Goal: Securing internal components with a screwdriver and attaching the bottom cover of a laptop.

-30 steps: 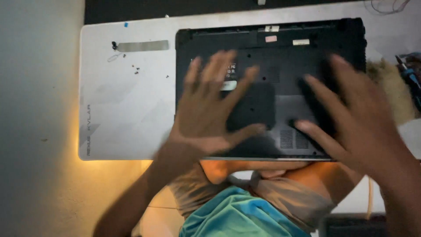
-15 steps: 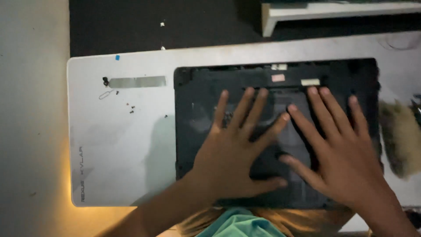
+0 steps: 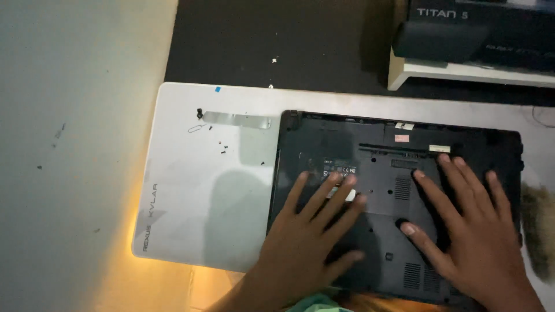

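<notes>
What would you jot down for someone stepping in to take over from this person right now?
Left hand: flat, fingers spread, palm down on the underside of the black laptop, holding nothing.
Right hand: also flat and spread on the laptop's base, toward its right side, holding nothing.
The laptop lies bottom up on the white mat.
Left of it on the mat: a grey metal strip, a bent wire pin and a few small dark screws lying loose.
Done, by the look of it: some screws are out.
Left: the base cover is still on the laptop; no tool shows in either hand.
</notes>
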